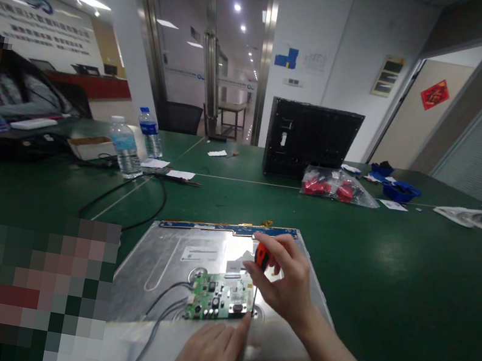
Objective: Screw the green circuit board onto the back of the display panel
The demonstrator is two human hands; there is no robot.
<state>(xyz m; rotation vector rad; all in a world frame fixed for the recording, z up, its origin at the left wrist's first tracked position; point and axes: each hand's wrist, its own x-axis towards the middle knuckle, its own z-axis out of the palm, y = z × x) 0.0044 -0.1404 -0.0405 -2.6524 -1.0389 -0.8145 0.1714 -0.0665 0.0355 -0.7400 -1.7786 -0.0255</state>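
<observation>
The right hand (pixel 287 277) clamps 1 screwdriver (pixel 261 256) upright by its likely stiff, light handle. The left fingers, nearly together, meet the probably fragile circuit board's (pixel 222 294) near edge, on the metal panel (pixel 168 251).

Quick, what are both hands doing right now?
Left hand: touching near the green circuit board's lower right corner, holding nothing I can see.
Right hand: closed on the screwdriver.

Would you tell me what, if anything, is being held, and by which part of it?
The right hand holds an orange-and-black screwdriver with a thin shaft, gripped by its handle.
</observation>
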